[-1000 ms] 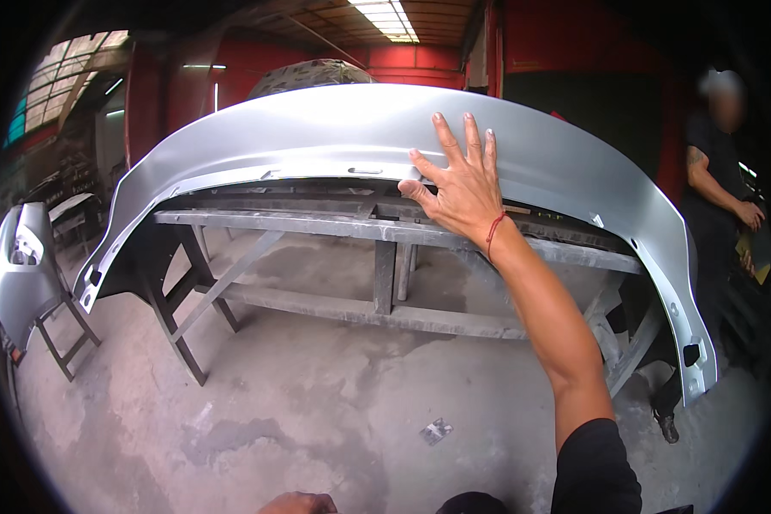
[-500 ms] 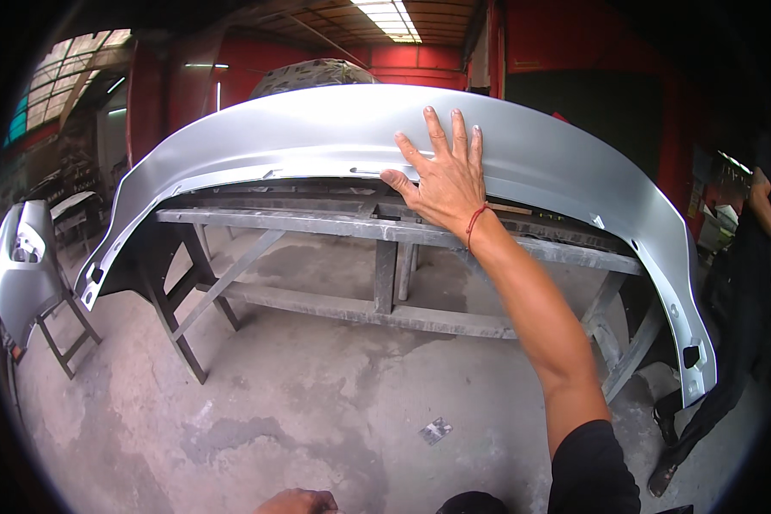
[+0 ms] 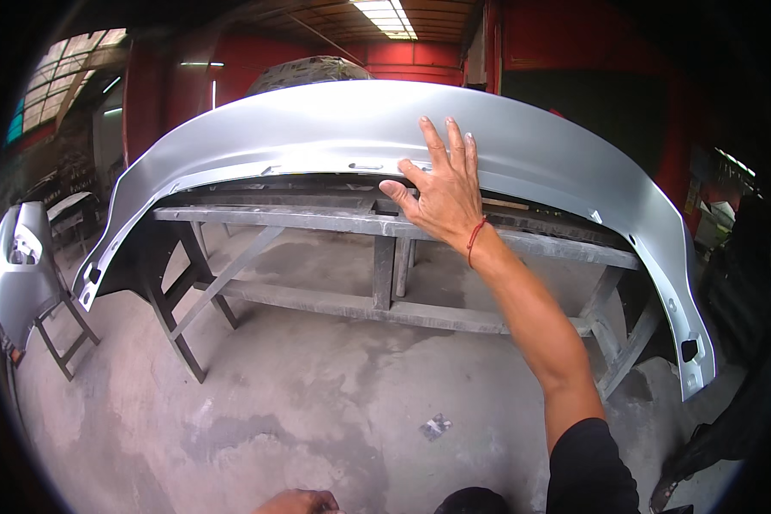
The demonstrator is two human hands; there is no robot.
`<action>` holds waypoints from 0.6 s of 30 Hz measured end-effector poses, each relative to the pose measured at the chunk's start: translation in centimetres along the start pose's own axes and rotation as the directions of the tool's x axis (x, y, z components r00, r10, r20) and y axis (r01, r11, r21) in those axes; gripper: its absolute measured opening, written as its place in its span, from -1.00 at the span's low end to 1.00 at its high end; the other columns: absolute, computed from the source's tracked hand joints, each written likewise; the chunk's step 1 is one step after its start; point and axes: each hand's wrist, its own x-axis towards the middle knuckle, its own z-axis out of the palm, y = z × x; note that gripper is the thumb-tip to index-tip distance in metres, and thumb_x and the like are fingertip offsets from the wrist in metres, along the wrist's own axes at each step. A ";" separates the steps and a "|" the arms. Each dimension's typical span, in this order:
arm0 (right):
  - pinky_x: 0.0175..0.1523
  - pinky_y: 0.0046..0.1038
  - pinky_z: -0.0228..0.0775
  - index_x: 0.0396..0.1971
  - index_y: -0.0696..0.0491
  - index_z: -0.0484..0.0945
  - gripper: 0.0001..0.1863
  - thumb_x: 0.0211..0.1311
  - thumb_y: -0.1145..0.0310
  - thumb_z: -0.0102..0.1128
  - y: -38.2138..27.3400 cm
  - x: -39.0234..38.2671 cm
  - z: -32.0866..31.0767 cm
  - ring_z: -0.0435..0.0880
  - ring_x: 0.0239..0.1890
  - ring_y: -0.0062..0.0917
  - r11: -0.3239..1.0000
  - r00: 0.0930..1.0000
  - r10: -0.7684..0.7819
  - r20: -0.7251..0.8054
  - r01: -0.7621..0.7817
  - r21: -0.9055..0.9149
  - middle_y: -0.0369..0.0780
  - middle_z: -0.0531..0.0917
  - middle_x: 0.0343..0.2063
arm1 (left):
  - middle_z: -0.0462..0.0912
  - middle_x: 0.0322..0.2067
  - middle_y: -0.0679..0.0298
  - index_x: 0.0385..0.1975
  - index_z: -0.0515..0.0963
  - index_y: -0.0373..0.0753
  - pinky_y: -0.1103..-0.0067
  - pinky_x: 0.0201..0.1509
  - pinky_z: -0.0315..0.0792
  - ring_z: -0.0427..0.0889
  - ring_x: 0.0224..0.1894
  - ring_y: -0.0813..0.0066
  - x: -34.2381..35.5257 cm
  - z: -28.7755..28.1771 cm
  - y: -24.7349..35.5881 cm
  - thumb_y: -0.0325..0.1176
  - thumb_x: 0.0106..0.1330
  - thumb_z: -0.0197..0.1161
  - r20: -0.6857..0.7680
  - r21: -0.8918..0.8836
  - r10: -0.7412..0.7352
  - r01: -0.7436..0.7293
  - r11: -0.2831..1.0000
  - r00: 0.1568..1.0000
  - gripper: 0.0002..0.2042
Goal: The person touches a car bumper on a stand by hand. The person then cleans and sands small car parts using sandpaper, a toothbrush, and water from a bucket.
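Note:
A long, curved silver car bumper cover (image 3: pixel 317 120) lies across a grey metal stand, its ends bending down on both sides. On the lower front part of the bumper, right of its middle, rests my right hand (image 3: pixel 444 188). Its fingers are spread, the index finger bent more than the others, and nothing is held. A red cord circles that wrist. At the bottom edge my left hand (image 3: pixel 298 502) shows only in part, its fingers looking curled in. Whatever it may hold is out of sight.
The metal stand (image 3: pixel 300 224) has slanting legs and a low crossbar. Another silver bumper part (image 3: pixel 19 278) sits on a dark stand at far left. At the right edge a person in dark clothes stands near the bumper's end. A small scrap (image 3: pixel 435 427) lies on the concrete floor.
My right hand has slid slightly down the bumper toward its lower edge, and its index finger has bent. The person at the right has shifted, and their hand no longer shows.

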 end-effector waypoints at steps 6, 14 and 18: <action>0.14 -0.22 0.32 -0.31 0.16 0.67 -0.70 0.18 0.20 0.27 -8.2 -4.9 -3.2 0.43 0.08 -0.06 0.830 0.887 0.359 -0.289 -0.162 0.534 0.05 0.47 0.02 | 0.67 -0.41 0.03 -0.26 0.59 -0.21 0.32 -0.22 0.49 0.66 -0.32 0.12 -0.2 0.0 0.5 -0.09 0.30 0.24 0.005 -0.091 -0.050 0.050 0.995 0.999 -0.71; -0.19 -0.40 0.48 -0.30 0.18 0.65 -0.58 0.30 0.07 0.13 -16.9 -15.6 4.5 0.68 -0.33 -0.36 0.151 0.586 0.354 0.729 -0.805 0.573 -0.09 0.68 -0.41 | 0.66 -0.43 0.06 -0.25 0.58 -0.21 0.35 -0.20 0.46 0.63 -0.33 0.22 -0.9 -0.1 2.5 -0.08 0.32 0.23 0.048 -0.114 -0.123 0.128 0.985 0.991 -0.71; -0.06 -0.27 0.48 -0.27 0.08 0.68 -0.56 0.24 -0.03 0.10 -22.5 -24.8 10.2 0.68 -0.17 -0.21 0.273 0.448 -0.065 0.892 -0.852 0.447 -0.05 0.70 -0.30 | 0.66 -0.44 0.06 -0.25 0.58 -0.22 0.36 -0.20 0.45 0.63 -0.33 0.23 -1.1 0.4 0.2 -0.11 0.33 0.22 0.023 -0.098 -0.142 0.143 0.985 0.990 -0.72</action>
